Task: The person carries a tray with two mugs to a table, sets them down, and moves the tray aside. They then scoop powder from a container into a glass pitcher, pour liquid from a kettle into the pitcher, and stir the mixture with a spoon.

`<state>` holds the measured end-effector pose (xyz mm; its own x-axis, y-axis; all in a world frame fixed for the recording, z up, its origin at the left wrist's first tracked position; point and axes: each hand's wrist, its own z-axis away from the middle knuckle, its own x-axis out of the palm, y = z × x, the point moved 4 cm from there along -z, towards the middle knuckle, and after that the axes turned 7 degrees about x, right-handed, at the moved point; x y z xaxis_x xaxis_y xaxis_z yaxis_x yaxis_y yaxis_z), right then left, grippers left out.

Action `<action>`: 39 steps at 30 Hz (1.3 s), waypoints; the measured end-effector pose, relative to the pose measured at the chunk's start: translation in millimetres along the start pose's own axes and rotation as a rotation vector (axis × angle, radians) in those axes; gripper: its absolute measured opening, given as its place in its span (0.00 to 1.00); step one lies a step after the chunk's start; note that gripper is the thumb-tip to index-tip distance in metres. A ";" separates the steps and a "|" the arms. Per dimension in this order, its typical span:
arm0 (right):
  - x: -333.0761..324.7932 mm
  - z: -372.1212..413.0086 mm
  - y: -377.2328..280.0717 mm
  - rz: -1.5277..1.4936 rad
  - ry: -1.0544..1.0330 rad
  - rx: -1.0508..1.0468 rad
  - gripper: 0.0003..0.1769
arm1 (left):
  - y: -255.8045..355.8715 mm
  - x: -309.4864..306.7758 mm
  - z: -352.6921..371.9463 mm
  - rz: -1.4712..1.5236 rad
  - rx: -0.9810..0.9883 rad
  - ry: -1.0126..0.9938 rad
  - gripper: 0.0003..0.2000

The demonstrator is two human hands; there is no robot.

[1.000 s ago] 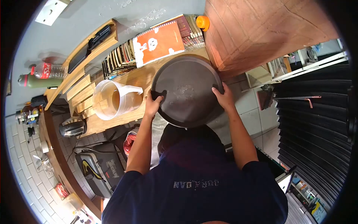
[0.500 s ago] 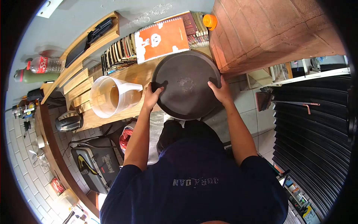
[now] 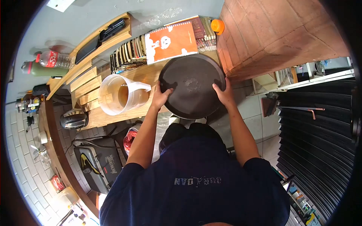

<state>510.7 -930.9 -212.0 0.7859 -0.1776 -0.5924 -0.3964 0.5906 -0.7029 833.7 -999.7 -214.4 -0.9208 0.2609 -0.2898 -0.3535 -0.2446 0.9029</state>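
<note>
A round dark tray (image 3: 192, 98) with a low rim and a worn patch at its middle is held out in front of me. My left hand (image 3: 161, 97) grips its left rim, thumb over the top surface. On the opposite rim, my right hand (image 3: 224, 93) holds it the same way; the fingers underneath are hidden. To the left of the tray, a translucent plastic pitcher (image 3: 110, 98) with brownish liquid inside stands on the wooden bench (image 3: 98, 117).
Behind the tray are a row of books (image 3: 128, 56) and an orange spiral notebook (image 3: 171, 41). A brick block (image 3: 260, 37) rises at the right, with an orange cap (image 3: 217, 26) beside it. A kettle (image 3: 73, 119) and grey tool case (image 3: 100, 165) are at left.
The view has shifted slightly, so the bench and its things appear a little farther right and lower. Both hands keep their hold on the tray.
</note>
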 end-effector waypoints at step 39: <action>25.6 588.5 85.5 -0.687 1.702 0.561 0.14 | 137.5 185.7 299.6 -0.043 0.477 -1.587 0.14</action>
<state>776.3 -421.6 -55.5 -0.6453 -0.7195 -0.2569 0.1833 0.1806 -0.9663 663.5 -705.0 -48.9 0.2679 0.9634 0.0057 -0.0183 -0.0008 0.9998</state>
